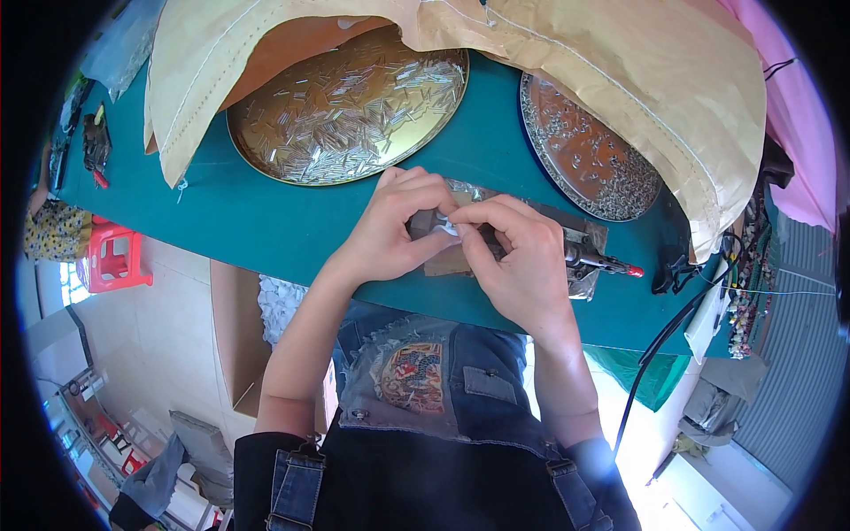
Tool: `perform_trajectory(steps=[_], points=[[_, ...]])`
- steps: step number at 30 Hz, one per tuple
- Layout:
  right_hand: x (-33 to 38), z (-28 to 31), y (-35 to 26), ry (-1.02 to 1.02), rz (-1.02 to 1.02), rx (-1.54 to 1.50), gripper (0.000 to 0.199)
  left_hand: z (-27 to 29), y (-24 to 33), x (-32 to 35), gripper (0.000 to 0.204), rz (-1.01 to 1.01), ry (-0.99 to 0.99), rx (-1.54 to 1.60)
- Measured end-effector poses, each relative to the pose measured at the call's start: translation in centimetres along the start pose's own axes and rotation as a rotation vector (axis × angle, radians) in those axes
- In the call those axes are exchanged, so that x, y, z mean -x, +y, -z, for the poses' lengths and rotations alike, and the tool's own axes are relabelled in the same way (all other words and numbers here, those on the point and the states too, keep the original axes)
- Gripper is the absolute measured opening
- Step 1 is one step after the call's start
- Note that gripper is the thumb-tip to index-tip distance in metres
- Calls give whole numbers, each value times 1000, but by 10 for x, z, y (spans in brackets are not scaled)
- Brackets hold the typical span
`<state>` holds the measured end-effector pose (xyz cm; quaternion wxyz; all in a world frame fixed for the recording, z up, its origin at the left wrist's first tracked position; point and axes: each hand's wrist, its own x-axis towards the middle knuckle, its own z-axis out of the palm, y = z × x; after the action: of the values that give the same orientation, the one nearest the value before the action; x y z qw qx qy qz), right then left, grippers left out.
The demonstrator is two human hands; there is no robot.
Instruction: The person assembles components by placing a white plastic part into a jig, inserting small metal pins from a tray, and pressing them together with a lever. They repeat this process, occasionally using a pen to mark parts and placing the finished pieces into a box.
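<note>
Both hands are together at the middle of the green bench (266, 221), right over a brown work pad (452, 258) that lies near its front edge. The left hand (398, 226) has its fingers curled in, pinching a small pale, shiny piece (448, 227) from the left side, and the right hand (518, 257) meets it from the other side, fingers folded tight on the same little piece (it is too small to say just what it is). Just to the right of the right hand a soldering iron (595, 259) lies on the pad, its red end pointing right, a black cord (660, 341) trailing off the bench edge. Behind the hands sits a round gold tray (350, 111) heaped with thin silvery tubes, and to its right a second round tray (589, 155) of small grey bits, partly under a big tan sack (620, 62) draped over the back of the bench. Down at the left, on the floor, a red plastic stool (115, 257).
</note>
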<state>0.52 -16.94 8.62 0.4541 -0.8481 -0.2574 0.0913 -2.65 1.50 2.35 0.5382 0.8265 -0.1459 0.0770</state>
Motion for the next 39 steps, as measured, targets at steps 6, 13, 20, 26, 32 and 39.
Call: perform_trajectory(steps=[6, 13, 20, 26, 32, 39], points=[[-4, -2, -3, -7, 74, 157, 7, 0, -1, 1, 19, 8, -4, -15], [10, -11, 3, 151, 359, 344, 24, -1, -1, 1, 19, 1, 8, -12], [21, -22, 22, 208, 402, 427, 35, -2, -3, 1, 17, 21, -13, -24], [16, -17, 25, 217, 422, 343, 33, -2, -3, 0, 20, -12, 21, -9], [14, -20, 26, 232, 428, 285, 29, -3, -3, 0, 19, -14, 22, -5], [18, -28, 29, 361, 490, 381, 32, 2, -1, -1, 14, 21, -36, -52]])
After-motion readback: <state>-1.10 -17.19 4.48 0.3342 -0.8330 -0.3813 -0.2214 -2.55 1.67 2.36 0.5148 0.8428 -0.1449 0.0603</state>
